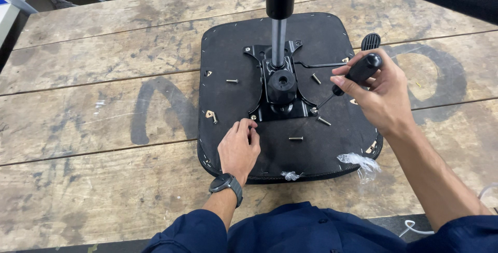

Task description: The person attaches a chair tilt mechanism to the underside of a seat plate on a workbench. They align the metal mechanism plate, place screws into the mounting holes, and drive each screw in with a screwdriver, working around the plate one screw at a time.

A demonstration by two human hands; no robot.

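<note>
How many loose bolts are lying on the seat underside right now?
4 loose bolts on the seat underside: one left of the bracket, one at its right edge, one off its lower right corner, one below it. The left hand may hide more.

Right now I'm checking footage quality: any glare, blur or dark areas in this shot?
Head view: even, soft light; black upturned seat base sharp, loose silver screws crisp; slight sheen on the chrome gas cylinder; dark, indistinct shapes crop both top corners.
</note>
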